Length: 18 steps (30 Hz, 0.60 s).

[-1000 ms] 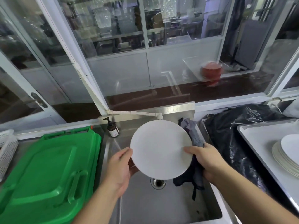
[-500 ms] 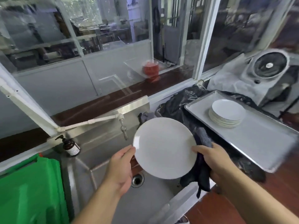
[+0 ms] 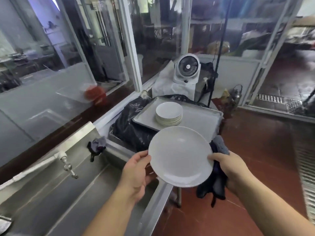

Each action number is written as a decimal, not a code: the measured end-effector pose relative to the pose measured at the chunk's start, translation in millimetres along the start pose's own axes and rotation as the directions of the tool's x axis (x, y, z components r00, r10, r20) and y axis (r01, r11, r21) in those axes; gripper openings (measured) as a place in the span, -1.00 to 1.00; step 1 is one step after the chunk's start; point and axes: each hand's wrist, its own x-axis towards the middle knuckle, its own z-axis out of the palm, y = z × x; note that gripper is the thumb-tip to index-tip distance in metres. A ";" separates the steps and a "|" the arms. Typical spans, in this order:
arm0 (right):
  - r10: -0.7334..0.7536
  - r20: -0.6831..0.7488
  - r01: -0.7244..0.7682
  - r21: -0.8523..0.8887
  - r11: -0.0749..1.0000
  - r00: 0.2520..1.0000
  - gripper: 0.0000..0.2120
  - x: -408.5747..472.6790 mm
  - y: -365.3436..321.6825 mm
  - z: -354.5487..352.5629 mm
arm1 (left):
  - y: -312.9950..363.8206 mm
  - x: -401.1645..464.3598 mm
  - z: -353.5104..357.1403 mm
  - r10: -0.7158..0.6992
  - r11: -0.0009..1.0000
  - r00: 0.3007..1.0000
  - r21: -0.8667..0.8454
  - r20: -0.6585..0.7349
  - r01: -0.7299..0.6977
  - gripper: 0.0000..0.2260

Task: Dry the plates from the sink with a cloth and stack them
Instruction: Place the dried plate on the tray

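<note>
Plate [image 3: 179,156] is held face-up over the sink's [image 3: 56,198] right edge, pinched at its left rim by the left hand [image 3: 136,174] and gripped at the right rim, together with a dark cloth [image 3: 215,183], by the right hand [image 3: 229,169]. Stack [image 3: 168,114] is parked on the tray [image 3: 201,121] straight ahead, just beyond the plate, so it's probably reached a bit easier from the right hand.

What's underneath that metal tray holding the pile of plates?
The tray lies on crumpled black plastic sheeting, which spills out at its left and far edges. The stack of plates sits on top. Whatever supports the sheeting is covered.
</note>
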 end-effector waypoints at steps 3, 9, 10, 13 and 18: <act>-0.018 -0.064 0.020 0.032 0.999 0.998 -0.83 17.2 -5.1 -46.2 | -9.6 9.6 49.0 -0.017 0.999 0.997 0.037 0.072 0.014 -0.85; -0.020 -0.164 0.038 0.104 0.994 0.986 -0.82 63.8 -22.4 -163.2 | -46.8 28.0 177.1 -0.067 0.995 0.988 0.085 0.136 0.056 -0.88; -0.018 -0.177 0.038 0.111 0.993 0.984 -0.82 71.1 -25.8 -181.5 | -53.7 30.9 197.2 -0.075 0.994 0.987 0.095 0.144 0.062 -0.87; 0.004 -0.224 0.028 0.141 0.990 0.975 -0.80 89.5 -35.1 -233.4 | -71.7 36.7 254.3 -0.103 0.988 0.980 0.128 0.167 0.083 -0.85; 0.053 -0.288 -0.002 0.175 0.985 0.956 -0.80 116.0 -47.2 -298.0 | -94.2 46.2 326.6 -0.151 0.976 0.967 0.188 0.207 0.112 -0.85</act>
